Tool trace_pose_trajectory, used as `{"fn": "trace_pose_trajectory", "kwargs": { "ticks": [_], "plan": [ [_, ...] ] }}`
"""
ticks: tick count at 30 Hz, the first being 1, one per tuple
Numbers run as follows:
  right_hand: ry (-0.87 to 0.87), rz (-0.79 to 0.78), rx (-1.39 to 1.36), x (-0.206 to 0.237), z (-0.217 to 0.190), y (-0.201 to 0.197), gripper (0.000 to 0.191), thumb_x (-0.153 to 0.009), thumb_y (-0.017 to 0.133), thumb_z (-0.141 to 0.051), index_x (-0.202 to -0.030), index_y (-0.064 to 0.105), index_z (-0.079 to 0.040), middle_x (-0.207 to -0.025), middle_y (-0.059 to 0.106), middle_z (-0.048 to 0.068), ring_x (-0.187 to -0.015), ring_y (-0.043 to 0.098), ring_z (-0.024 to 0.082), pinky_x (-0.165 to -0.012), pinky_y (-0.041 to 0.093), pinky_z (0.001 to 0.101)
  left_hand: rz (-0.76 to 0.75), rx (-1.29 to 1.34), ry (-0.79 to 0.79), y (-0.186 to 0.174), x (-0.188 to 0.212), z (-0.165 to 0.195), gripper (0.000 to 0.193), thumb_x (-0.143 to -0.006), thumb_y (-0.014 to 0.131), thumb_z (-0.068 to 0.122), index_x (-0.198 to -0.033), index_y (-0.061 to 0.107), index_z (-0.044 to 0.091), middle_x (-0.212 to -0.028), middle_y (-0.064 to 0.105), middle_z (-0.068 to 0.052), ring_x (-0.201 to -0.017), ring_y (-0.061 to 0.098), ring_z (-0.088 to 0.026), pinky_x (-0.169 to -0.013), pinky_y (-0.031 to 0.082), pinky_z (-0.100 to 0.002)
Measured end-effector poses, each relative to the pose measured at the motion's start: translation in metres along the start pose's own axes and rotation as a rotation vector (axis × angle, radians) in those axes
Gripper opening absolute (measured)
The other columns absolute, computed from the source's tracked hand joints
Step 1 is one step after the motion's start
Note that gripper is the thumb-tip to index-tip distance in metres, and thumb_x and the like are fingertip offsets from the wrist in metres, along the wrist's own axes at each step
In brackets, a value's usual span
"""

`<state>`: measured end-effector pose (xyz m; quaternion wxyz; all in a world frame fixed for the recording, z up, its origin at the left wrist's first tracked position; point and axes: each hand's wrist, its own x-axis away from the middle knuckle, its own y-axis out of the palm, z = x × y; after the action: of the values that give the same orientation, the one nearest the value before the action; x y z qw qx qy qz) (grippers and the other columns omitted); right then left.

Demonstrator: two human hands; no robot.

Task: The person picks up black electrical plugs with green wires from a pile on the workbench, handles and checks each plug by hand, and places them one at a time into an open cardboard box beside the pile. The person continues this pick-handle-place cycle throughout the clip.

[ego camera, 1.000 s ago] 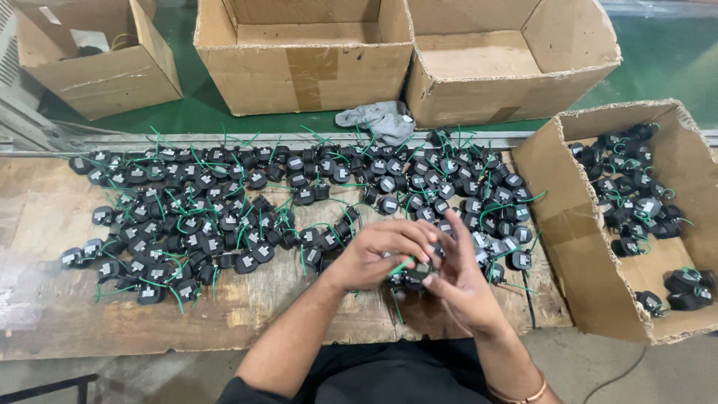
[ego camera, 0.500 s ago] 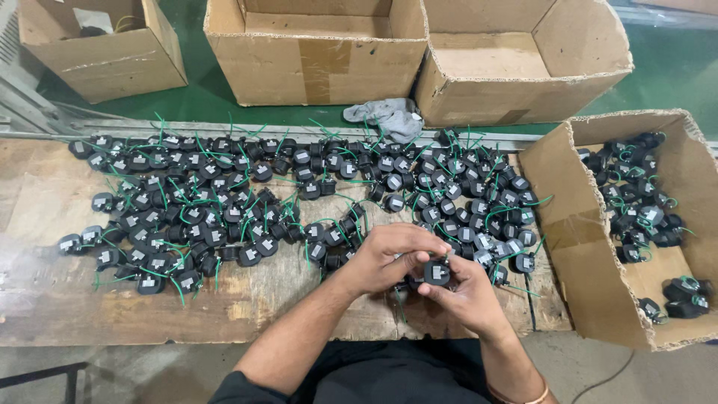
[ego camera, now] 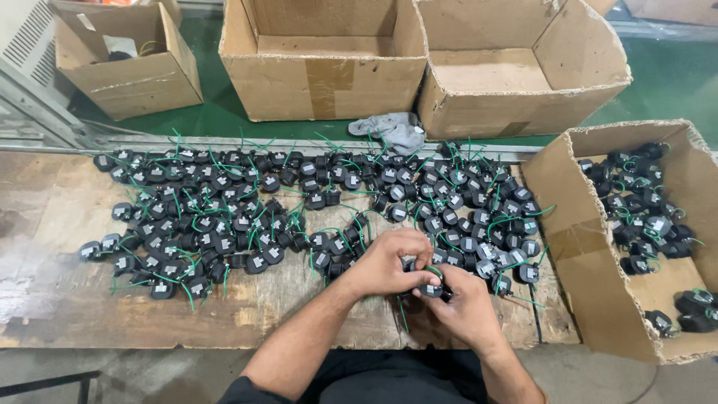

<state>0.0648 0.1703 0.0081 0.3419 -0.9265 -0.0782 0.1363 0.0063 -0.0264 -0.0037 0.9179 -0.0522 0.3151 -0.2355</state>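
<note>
Both my hands meet near the front edge of the table, toward its right end. My left hand (ego camera: 389,262) curls over from the left and my right hand (ego camera: 464,307) comes up from below, and between them my fingers (ego camera: 419,275) pinch one small part (ego camera: 432,288). It is a squat, rounded black piece, dull like moulded plastic, with a pale grey face on one side and a thin green wire (ego camera: 436,271) arching over its top. My fingers are closed narrow around it; most of its body is hidden under them, so I cannot tell its full shape.

The table (ego camera: 52,217) is bare wood, worn and blotchy, with pale scuffed patches and rough, chipped boards along the front edge. Spread across its middle and back is a pile of parts (ego camera: 224,217) of the same kind, black with grey faces, their green wires sticking up and tangling. The heap reaches from near the left end to the right end, just beyond my hands.

At the right end stands an open box (ego camera: 576,247) of brown corrugated cardboard, its edges torn and soft, with more such parts lying loose inside. Behind the back edge, on a green floor, stand three more cardboard boxes (ego camera: 321,75). A crumpled grey rag (ego camera: 393,131) lies at the back edge between them.
</note>
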Motion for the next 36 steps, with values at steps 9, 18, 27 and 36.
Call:
{"fn": "trace_pose_trajectory", "kwargs": {
  "ticks": [9,18,27,36],
  "plan": [
    [-0.091,0.243,-0.359,0.001,0.000,-0.002,0.044,-0.081,0.075,0.006,-0.121,0.059,-0.003,-0.116,0.067,0.009,-0.107,0.068,0.018,-0.094,0.055,0.0301,0.340,-0.474,-0.054,-0.006,-0.005,-0.016,0.040,-0.079,0.083,0.023,-0.112,0.068,0.006,-0.126,0.068,-0.019,-0.115,0.065,-0.039,-0.094,0.052,-0.047],
    [-0.300,0.245,-0.057,0.000,-0.004,-0.008,0.053,-0.078,0.076,0.006,-0.128,0.061,-0.005,-0.130,0.064,0.012,-0.097,0.072,0.014,-0.097,0.053,0.0320,0.092,-0.437,-0.479,-0.001,-0.004,-0.014,0.026,-0.091,0.071,0.017,-0.116,0.067,0.010,-0.097,0.080,-0.008,-0.092,0.076,-0.031,-0.077,0.056,-0.042],
    [0.148,0.143,-0.573,0.000,0.017,0.003,0.075,-0.076,0.075,0.001,-0.146,0.047,-0.008,-0.120,0.063,0.006,-0.103,0.059,0.013,-0.089,0.053,0.0290,0.445,0.404,-0.124,0.000,0.000,-0.010,0.038,-0.096,0.061,-0.009,-0.131,0.056,0.008,-0.101,0.076,-0.010,-0.098,0.072,-0.014,-0.089,0.057,-0.028],
    [-0.048,-0.081,-0.230,-0.003,0.033,0.021,0.054,-0.074,0.087,-0.010,-0.121,0.065,0.003,-0.110,0.074,0.010,-0.104,0.067,0.016,-0.092,0.052,0.0307,0.191,-0.121,0.216,-0.001,0.002,0.014,0.039,-0.074,0.063,-0.016,-0.103,0.074,0.008,-0.092,0.075,-0.005,-0.093,0.073,-0.026,-0.086,0.059,-0.034]
  ]
}}
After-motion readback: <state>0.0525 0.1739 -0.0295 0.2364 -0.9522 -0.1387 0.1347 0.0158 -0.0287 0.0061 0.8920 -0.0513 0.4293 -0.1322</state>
